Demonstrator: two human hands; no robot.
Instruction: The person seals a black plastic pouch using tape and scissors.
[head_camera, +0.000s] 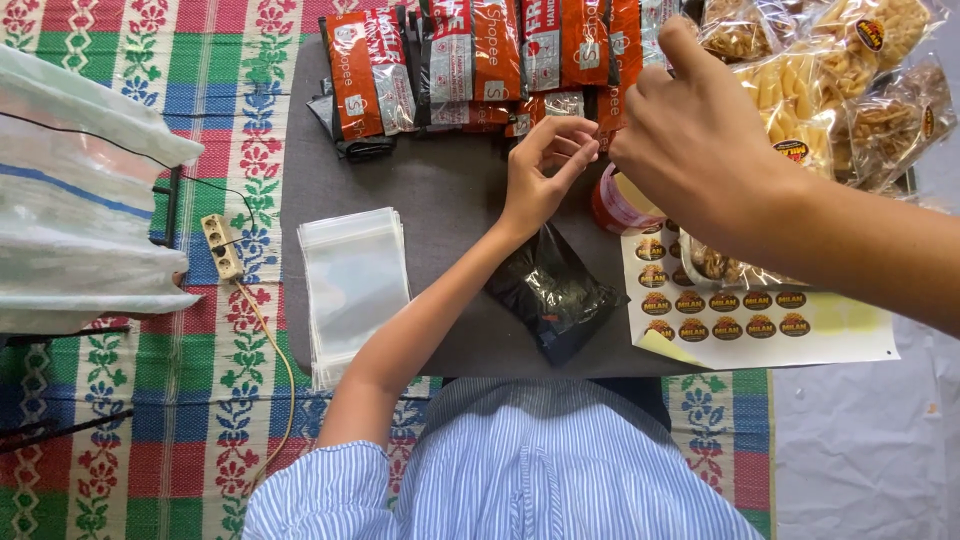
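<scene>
Tape roll (622, 203) sits below both raised hands, left (540, 165) and right (700, 140), fingertips pinched together.

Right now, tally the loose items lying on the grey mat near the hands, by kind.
Black pouch: 1
Stack of clear bags: 1
Sticker sheet: 1
Tape roll: 1
Total: 4

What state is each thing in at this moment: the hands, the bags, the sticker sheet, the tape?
left hand: raised, fingertips pinched, contents too small to tell
right hand: raised beside it, fingers curled
black pouch: lying flat on the grey mat
clear bags: stacked, empty
sticker sheet: partly used, gaps showing
tape roll: standing under the right hand
snack bags: filled, piled
</scene>
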